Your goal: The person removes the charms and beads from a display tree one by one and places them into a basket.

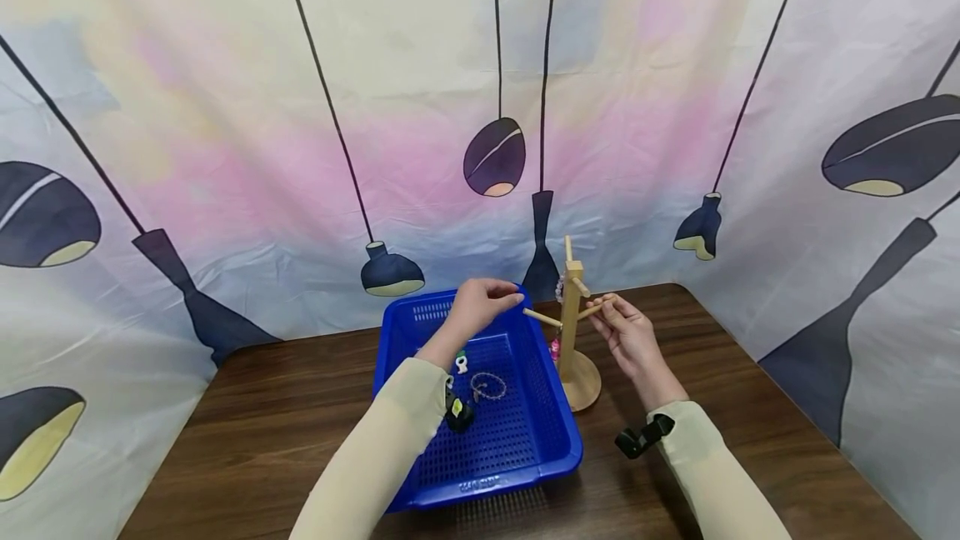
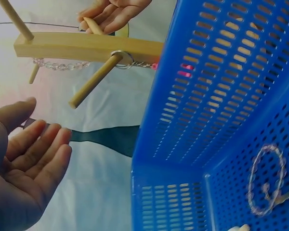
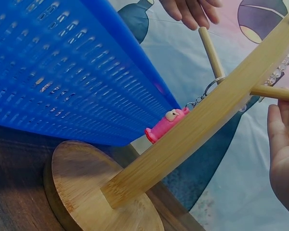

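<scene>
A wooden stand (image 1: 568, 323) with several pegs and a round base (image 3: 86, 187) stands on the table. My right hand (image 1: 626, 336) pinches the tip of its right peg (image 1: 592, 310) between thumb and fingers. Slightly curved and holding nothing, my left hand (image 2: 31, 163) hovers above the basket's far right side, near the tip of the left peg (image 2: 95, 82). From that peg a pink figure keychain (image 3: 167, 124) hangs by its metal ring. A clear beaded bracelet (image 2: 62, 65) hangs on another peg, partly hidden behind the post.
Left of the stand sits a blue plastic basket (image 1: 558, 467). Inside lie a beaded bracelet (image 1: 489, 386) and a small white-and-green piece (image 1: 461, 362). Behind the dark wooden table (image 1: 285, 407) hangs a cloth printed with lamps (image 1: 420, 148).
</scene>
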A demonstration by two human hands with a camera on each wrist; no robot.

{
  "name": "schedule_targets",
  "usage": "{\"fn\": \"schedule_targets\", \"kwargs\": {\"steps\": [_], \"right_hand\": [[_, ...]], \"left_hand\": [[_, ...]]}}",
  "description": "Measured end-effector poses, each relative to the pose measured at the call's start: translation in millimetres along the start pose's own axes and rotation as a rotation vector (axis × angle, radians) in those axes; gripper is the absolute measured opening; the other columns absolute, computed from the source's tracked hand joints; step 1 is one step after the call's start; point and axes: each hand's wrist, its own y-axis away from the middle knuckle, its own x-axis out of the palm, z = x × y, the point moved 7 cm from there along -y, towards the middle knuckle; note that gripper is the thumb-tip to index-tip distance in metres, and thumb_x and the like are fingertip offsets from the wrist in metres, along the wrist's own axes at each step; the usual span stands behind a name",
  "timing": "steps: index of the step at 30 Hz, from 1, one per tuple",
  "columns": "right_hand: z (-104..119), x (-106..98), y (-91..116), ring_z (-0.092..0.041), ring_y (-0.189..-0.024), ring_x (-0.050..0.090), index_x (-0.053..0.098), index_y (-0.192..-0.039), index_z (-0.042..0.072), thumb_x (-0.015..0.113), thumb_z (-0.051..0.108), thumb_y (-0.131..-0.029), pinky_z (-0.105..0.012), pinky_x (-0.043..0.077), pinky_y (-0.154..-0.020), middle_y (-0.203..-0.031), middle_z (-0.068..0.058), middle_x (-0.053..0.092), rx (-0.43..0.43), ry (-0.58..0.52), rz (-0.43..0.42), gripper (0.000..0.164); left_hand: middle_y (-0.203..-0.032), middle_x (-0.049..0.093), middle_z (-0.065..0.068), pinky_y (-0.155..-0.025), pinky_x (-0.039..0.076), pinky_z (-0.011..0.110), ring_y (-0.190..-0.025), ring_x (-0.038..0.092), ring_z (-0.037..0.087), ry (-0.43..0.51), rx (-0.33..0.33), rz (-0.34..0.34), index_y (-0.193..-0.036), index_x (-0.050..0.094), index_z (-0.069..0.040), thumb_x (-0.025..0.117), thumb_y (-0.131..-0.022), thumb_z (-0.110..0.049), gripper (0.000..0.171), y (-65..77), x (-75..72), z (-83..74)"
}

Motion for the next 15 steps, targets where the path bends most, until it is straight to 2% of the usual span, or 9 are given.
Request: {"fn": "schedule_targets", "kwargs": {"steps": [11, 15], "right_hand": [[0.5, 1.3, -0.5, -0.007, -0.095, 0.077, 0.076, -0.094, 0.012, 0.049, 0.004, -0.105, -0.018, 0.058, -0.089, -0.096, 0.001, 0.079, 0.012, -0.024, 0.007, 0.031], [0.5, 1.6, 0.1, -0.006, -0.095, 0.076, 0.076, -0.093, 0.014, 0.048, 0.004, -0.105, -0.017, 0.058, -0.089, -0.095, 0.002, 0.079, 0.02, -0.011, -0.005, 0.032]], "left_hand": [[-0.124, 0.075, 0.013, -0.099, 0.057, 0.044, -0.117, 0.069, 0.03, 0.173, -0.05, 0.035, -0.124, 0.075, -0.009, 0.071, -0.098, -0.023, 0.03, 1.4, 18.1, 10.1], [-0.124, 0.075, 0.013, -0.098, 0.058, 0.043, -0.117, 0.069, 0.029, 0.219, -0.046, 0.044, -0.123, 0.075, -0.009, 0.071, -0.097, -0.022, 0.029, 4.0, 22.6, 13.8]]}}
